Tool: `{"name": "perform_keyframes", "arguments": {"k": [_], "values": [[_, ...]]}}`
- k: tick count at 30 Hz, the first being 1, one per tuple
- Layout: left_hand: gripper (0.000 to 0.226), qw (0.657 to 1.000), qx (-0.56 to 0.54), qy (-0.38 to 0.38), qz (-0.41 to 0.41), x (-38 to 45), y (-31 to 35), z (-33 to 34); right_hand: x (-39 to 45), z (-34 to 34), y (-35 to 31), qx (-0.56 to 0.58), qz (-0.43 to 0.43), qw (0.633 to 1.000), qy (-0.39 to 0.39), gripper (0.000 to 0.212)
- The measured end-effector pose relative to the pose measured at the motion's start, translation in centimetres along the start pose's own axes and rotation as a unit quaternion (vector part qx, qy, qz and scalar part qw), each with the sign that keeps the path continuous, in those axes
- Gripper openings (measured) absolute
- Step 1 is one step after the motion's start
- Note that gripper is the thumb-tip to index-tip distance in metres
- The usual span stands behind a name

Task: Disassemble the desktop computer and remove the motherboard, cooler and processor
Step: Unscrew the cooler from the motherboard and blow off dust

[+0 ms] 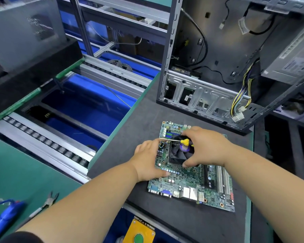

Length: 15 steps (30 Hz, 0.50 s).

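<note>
Near the front edge of the dark foam mat lies one green motherboard, flat, studded with small capacitors. Its black square cooler is gripped by the right hand, which also holds a yellow-handled screwdriver. Fingers straight, the left hand presses the board. Behind stands one open metal case holding loose cables.
</note>
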<state>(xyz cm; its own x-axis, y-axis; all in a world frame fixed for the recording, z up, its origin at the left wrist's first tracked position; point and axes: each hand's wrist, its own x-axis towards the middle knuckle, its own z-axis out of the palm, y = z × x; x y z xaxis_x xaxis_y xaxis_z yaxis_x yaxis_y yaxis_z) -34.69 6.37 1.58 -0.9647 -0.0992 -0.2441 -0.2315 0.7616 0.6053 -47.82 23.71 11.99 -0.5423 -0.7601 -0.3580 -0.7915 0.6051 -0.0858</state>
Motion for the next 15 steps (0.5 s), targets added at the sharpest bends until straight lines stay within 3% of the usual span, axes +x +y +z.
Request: {"name": "perform_keyframes", "arguments": {"k": [15], "values": [[0.110,1.000,-0.007,-0.011,-0.010,0.01,-0.03,0.03,-0.64,0.64,-0.04,0.086,0.027,0.996,0.025,0.107]]}}
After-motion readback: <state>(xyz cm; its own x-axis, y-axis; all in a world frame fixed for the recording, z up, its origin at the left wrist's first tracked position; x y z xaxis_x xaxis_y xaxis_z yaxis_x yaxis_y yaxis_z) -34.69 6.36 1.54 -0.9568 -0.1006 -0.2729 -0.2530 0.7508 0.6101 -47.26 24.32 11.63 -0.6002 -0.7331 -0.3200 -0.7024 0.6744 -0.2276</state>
